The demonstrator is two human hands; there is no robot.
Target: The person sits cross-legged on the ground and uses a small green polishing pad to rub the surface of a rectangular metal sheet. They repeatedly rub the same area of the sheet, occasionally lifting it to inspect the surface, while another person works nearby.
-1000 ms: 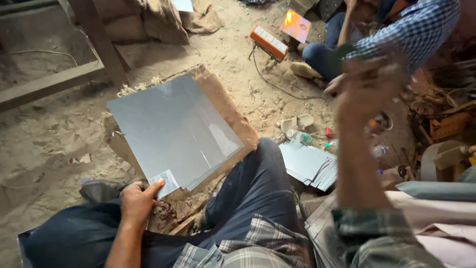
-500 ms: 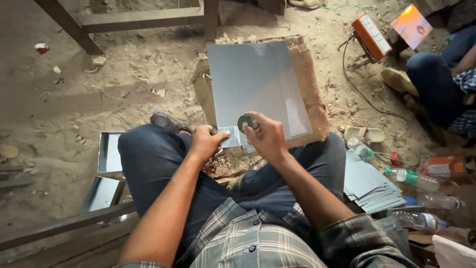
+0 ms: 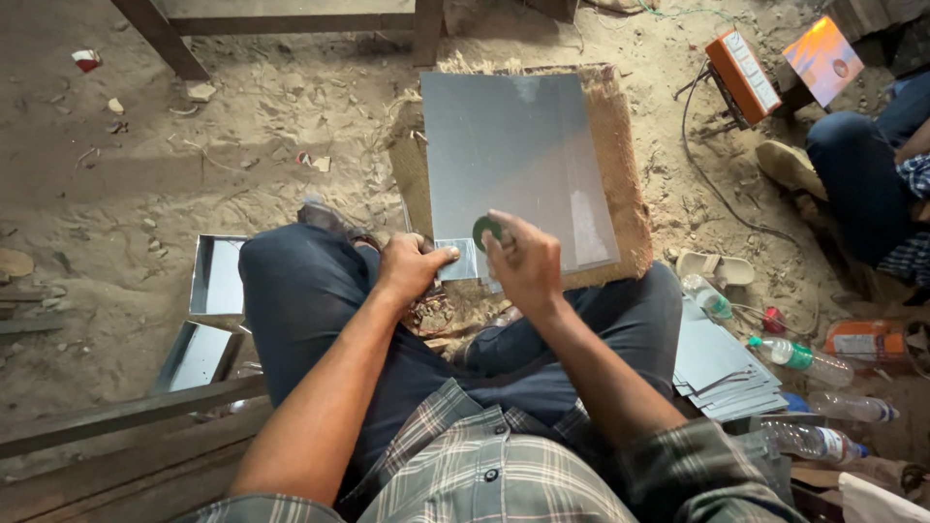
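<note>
Lower frame: person sitting in a plaid shirt and dark trousers, both arms reaching up to centre frame. Left hand [image 3: 412,268] is pressing fingers down on the near left corner of the grey metal sheet [image 3: 513,160]. Right hand [image 3: 523,263] is pinching a small green disc [image 3: 484,230] against the sheet's near edge. Sheet is lying flat on a brown board [image 3: 620,174], centre to upper centre. Lower right: stack of grey sheets [image 3: 722,368] and plastic bottles [image 3: 799,355]. Left: 2 metal trays [image 3: 215,276]. Upper right: orange box [image 3: 743,73], another person's leg [image 3: 857,179].
</note>
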